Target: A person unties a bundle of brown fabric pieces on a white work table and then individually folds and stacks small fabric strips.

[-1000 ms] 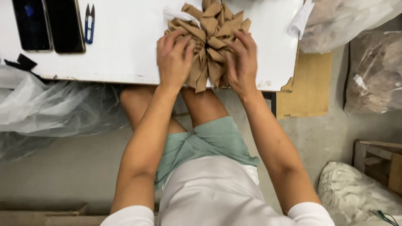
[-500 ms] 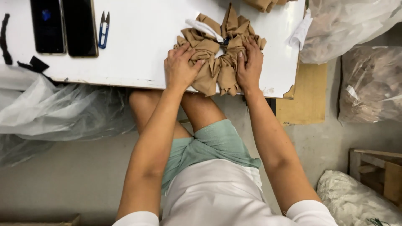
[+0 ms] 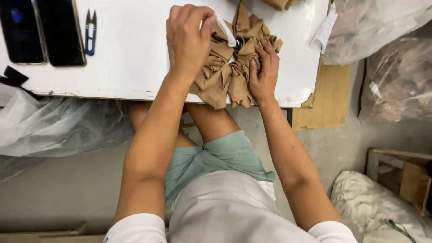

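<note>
— On the white table's near edge, what's that brown bundle?

— That's a gathered tan fabric piece [image 3: 231,67], ruffled into folds, sitting on the white table [image 3: 135,54] with its lower folds hanging just over the rim. Both hands are on it.

— What's the left hand doing?

— The left hand [image 3: 188,38] is up at the top left of the bundle, fingers curled shut and pinching a white strip [image 3: 225,30] that runs down into the middle of the folds.

— And the right?

— The right hand [image 3: 264,72] lies on the right side of the fabric, fingers bent and pressing down on the folds, thumb tucked into the centre near a small dark spot [image 3: 238,44]. What that spot is, I can't tell.

— Anything else on the table?

— Far left, two dark phones [image 3: 40,29] side by side, and blue thread snips [image 3: 90,32] just beside them, well apart from the fabric. Clear plastic bags [image 3: 58,126] slump below the table's left edge, more bags [image 3: 391,76] lie off to the right, and a cardboard sheet [image 3: 324,99] leans by the table corner
</note>
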